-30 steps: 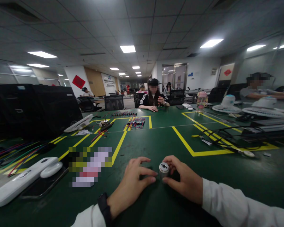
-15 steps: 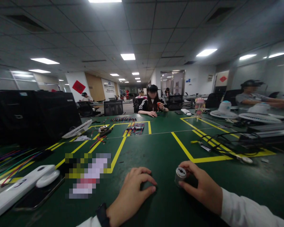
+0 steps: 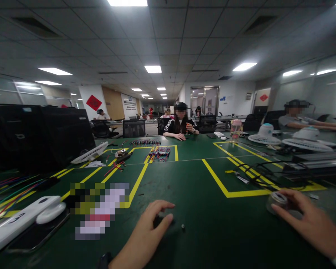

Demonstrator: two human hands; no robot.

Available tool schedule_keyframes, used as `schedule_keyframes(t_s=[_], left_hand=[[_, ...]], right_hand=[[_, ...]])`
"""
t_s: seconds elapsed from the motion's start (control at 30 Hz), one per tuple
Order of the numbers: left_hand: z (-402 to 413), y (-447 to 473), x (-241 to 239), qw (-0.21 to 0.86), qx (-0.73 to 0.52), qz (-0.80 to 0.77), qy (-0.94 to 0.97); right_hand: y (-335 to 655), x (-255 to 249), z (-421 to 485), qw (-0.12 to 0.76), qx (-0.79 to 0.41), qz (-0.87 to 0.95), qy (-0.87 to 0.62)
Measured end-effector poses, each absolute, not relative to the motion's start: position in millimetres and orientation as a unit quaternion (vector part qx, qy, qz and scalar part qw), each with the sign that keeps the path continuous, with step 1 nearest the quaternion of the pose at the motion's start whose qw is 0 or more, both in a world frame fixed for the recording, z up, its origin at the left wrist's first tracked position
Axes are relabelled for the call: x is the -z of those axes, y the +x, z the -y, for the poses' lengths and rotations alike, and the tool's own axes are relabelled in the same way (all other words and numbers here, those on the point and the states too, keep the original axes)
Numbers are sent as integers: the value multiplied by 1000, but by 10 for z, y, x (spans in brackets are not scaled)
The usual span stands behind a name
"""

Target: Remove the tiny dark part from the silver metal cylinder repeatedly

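Observation:
My right hand (image 3: pixel 310 220) has its thumb and fingers around a short silvery metal cylinder (image 3: pixel 277 202), slightly blurred, low over the right side of the green table (image 3: pixel 201 186). Part of the cylinder is hidden by the fingers. My left hand (image 3: pixel 152 224) is above the table at centre, thumb and forefinger apart and nothing between them. Just right of its thumb lies a tiny metal piece (image 3: pixel 183 226) on the table top.
At left are a white device marked 3 (image 3: pixel 22 224), a dark phone (image 3: pixel 39 233) and a black case (image 3: pixel 36 138). Wire bundles (image 3: pixel 158 153) lie mid-table. Black cables (image 3: pixel 257 173) and fan heads (image 3: pixel 264 134) are on the right. A person (image 3: pixel 180 123) sits opposite.
My right hand has carried the metal cylinder to the right. The tiny metal piece now shows on the table. My left hand has shifted a little left.

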State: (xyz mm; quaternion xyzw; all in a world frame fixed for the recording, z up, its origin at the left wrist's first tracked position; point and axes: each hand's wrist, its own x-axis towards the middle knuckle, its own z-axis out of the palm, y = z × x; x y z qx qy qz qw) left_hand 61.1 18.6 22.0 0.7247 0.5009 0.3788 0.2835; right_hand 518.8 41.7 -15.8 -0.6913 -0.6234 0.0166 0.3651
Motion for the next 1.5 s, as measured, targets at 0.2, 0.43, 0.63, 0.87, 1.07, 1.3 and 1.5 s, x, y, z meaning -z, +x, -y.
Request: schedule_keyframes(t_s=[0.2,0.43,0.63,0.87,1.07,1.3,1.5], left_hand=[[-35,290,-122,426,-475,-483,599],[79,74,41,470,-507,-493,528],[-15,86,135,493,-512,-475,519],[34,102,74,486,-507,-487,520],[43,116,54,486,-499,-485,529],[48,114,42,482,-495,-494,528],[18,73,105,495,-497,-473,534]], right_hand=[[5684,194,-443,340,-2,583,-738],[5189,22,-346,300,269,643,-652],[3718,-5,-211,297,-37,822,-484],[2863,-189,-343,221,-229,870,-377],[2821,-244,-322,208,-200,879,-379],[2810,-220,-304,227,-184,881,-373],[3426,-327,-389,324,-18,832,-450]])
